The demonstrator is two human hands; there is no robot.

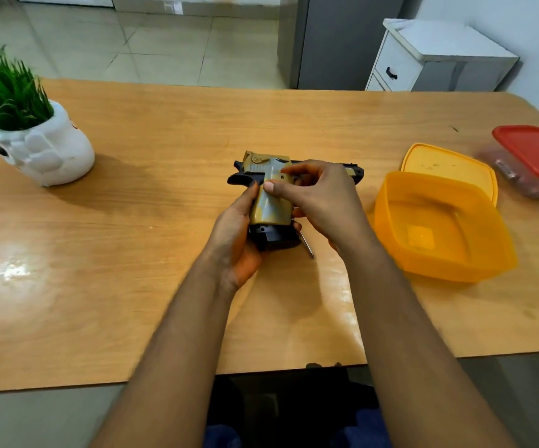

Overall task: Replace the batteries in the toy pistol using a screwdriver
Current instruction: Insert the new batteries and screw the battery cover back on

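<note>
The toy pistol point(273, 202), black with a gold-tan grip and slide, lies flat near the middle of the wooden table point(132, 221), barrel pointing right, grip toward me. My left hand point(234, 240) grips the base of the grip from the left. My right hand point(320, 202) lies over the pistol's right side, thumb and forefinger pinching the gold grip panel. The metal shaft of a screwdriver point(307, 245) sticks out from under my right palm, tip down toward the table; its handle is hidden in that hand.
An open orange plastic container point(442, 234) stands right of the pistol, its lid point(449, 166) leaning behind it. A red-lidded container point(533, 156) sits at the far right edge. A white pot with a green plant point(39, 147) stands at the left.
</note>
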